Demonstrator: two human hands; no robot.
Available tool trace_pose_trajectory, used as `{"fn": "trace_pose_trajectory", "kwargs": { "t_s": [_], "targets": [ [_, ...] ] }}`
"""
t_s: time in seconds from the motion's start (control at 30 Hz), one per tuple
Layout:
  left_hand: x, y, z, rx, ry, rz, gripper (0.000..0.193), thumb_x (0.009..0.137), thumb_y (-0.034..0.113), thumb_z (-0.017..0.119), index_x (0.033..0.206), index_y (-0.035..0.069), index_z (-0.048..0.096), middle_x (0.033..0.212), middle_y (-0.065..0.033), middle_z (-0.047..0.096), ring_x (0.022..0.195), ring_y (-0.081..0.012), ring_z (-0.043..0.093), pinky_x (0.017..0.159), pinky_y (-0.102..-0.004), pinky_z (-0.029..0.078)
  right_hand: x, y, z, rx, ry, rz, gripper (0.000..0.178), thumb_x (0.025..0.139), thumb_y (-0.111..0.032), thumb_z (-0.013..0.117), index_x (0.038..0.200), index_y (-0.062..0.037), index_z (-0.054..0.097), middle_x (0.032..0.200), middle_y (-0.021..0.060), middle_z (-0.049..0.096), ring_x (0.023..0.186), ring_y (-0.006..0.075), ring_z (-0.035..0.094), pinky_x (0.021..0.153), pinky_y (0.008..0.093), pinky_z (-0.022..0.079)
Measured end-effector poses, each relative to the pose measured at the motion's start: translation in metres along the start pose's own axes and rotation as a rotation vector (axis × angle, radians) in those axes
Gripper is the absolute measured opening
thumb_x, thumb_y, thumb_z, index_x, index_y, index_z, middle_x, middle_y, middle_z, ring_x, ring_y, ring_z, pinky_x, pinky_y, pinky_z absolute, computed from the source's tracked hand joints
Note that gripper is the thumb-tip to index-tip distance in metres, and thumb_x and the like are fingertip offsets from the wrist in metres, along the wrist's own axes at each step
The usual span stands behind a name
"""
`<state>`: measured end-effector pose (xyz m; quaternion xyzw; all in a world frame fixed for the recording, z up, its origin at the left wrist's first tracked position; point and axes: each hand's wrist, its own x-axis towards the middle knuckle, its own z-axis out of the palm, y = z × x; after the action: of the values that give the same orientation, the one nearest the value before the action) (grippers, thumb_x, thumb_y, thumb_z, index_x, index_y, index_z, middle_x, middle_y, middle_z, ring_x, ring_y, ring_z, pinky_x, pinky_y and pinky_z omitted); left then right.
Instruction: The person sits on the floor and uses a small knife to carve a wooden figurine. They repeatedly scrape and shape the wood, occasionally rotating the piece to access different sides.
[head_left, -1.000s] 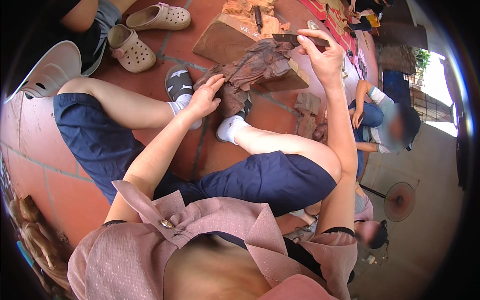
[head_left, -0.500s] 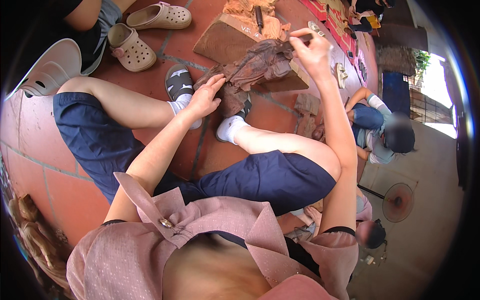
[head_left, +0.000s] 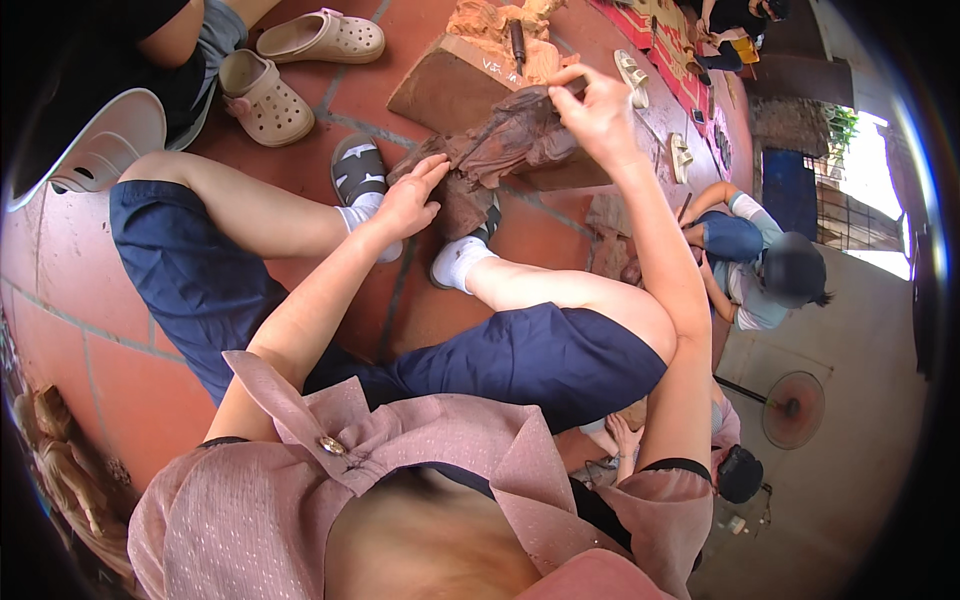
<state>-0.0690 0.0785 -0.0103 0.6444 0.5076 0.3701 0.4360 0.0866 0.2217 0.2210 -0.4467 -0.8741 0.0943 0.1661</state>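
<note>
A reddish-brown carved wooden figure (head_left: 505, 145) lies tilted in front of me, its upper part against a wooden block (head_left: 565, 178). My left hand (head_left: 408, 198) lies on the near left end of the carving with fingers stretched out. My right hand (head_left: 600, 112) is at the carving's far right end, thumb and fingers pinched on a small dark flat piece (head_left: 567, 82). Its exact kind is too small to make out, and my fingers partly cover it. Beyond the figure, a dark-handled tool (head_left: 517, 42) stands against a lighter orange carving (head_left: 490, 20) on a wooden base (head_left: 440, 85).
Beige clogs (head_left: 268, 100) and a white plastic stool (head_left: 105, 140) stand at the left beside another person's leg. A carved wooden piece (head_left: 70, 460) lies at lower left. Other people (head_left: 755, 250) sit at the right near a fan (head_left: 795, 408). Sandals (head_left: 630, 78) lie by a red mat (head_left: 660, 50).
My right hand has moved left and slightly down along the carving with the small dark piece. My left hand stays on the carving.
</note>
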Motion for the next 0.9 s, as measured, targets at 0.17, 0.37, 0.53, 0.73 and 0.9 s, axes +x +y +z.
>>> {"fn": "trace_pose_trajectory", "kwargs": {
  "t_s": [0.17,0.37,0.53,0.73,0.9],
  "targets": [
    [0.002,0.001,-0.001,0.036,0.012,0.024,0.066,0.073,0.001,0.062,0.136,0.001,0.042,0.147,-0.0112,0.034,0.126,-0.0336,0.043,0.105,-0.0383,0.037,0.004,0.001,-0.016,0.015,0.157,0.016,0.016,0.078,-0.018,0.063,0.083,-0.0038,0.068,0.067,0.0129,0.065,0.059,0.0222,0.064,0.059,0.0326,0.05],
    [0.001,0.001,-0.001,0.005,-0.023,-0.01,0.067,0.073,0.001,0.061,0.137,0.002,0.04,0.147,-0.01,0.033,0.126,-0.033,0.043,0.105,-0.0382,0.037,0.002,0.002,-0.007,-0.054,0.098,-0.022,0.013,0.078,-0.017,0.063,0.082,-0.0051,0.067,0.067,0.0131,0.065,0.059,0.0227,0.064,0.058,0.0338,0.05],
    [-0.002,0.001,0.0,0.03,0.019,-0.013,0.067,0.073,0.002,0.062,0.137,0.002,0.041,0.148,-0.0095,0.033,0.126,-0.0329,0.043,0.106,-0.038,0.037,0.003,-0.006,-0.008,0.068,0.072,-0.013,0.013,0.078,-0.017,0.063,0.082,-0.0058,0.067,0.066,0.0142,0.064,0.059,0.0221,0.064,0.058,0.0333,0.05],
    [-0.001,0.002,0.0,0.022,-0.008,-0.005,0.067,0.073,0.001,0.062,0.137,0.002,0.041,0.147,-0.0101,0.034,0.127,-0.032,0.043,0.105,-0.0378,0.037,0.006,0.0,-0.02,-0.064,0.207,-0.11,0.011,0.078,-0.013,0.064,0.086,-0.0058,0.068,0.073,0.0112,0.066,0.063,0.0205,0.064,0.059,0.0306,0.049],
    [0.001,0.004,-0.002,0.002,-0.001,-0.013,0.066,0.072,0.002,0.062,0.135,0.001,0.043,0.146,-0.0121,0.036,0.128,-0.032,0.042,0.106,-0.0377,0.037,-0.001,-0.004,-0.011,0.187,0.11,0.033,0.011,0.08,-0.013,0.066,0.088,-0.0055,0.068,0.079,0.012,0.068,0.065,0.0216,0.065,0.06,0.0299,0.049]
  ]
}}
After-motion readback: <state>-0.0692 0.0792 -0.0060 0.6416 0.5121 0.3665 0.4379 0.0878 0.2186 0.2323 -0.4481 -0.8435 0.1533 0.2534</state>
